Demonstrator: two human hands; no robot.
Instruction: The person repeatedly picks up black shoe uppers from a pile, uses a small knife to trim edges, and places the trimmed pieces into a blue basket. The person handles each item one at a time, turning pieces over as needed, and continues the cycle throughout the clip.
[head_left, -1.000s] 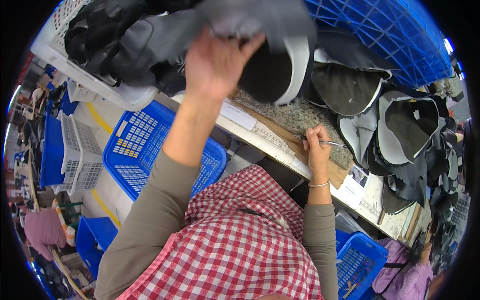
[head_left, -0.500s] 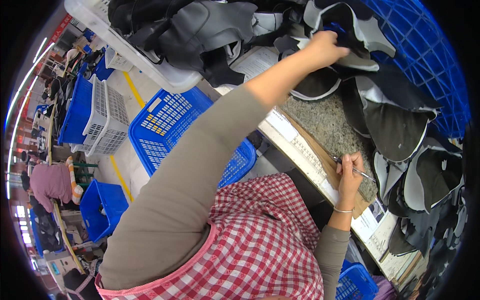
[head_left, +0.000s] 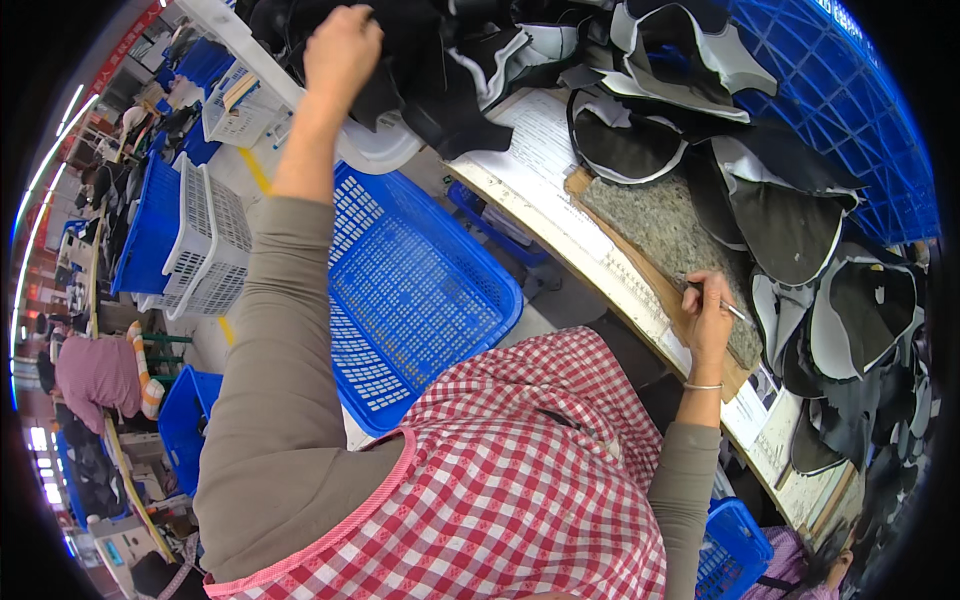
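Observation:
My left hand (head_left: 343, 60) is at the far left, over a pile of black shoe uppers (head_left: 430, 85) heaped in a white bin (head_left: 378, 148). Its fingers are curled into the dark material; the fingertips are hidden. A slim silver pen (head_left: 735, 312) is held in my right hand (head_left: 708, 310), above a rough grey stone-like slab (head_left: 650, 225) on the worktable. Beyond and right of the slab lie several black-and-white uppers (head_left: 790, 225), curled open and overlapping.
A printed sheet (head_left: 540, 130) lies along the table (head_left: 600, 265). A blue basket (head_left: 430, 300) stands below on the left, with white crates (head_left: 212, 225) farther off. A large blue crate (head_left: 850, 110) borders the far right. Another person's hand (head_left: 838, 570) shows at lower right.
My left hand has moved left, from the uppers beyond the slab to the pile in the white bin. My right hand stays by the slab, the pen tilted differently.

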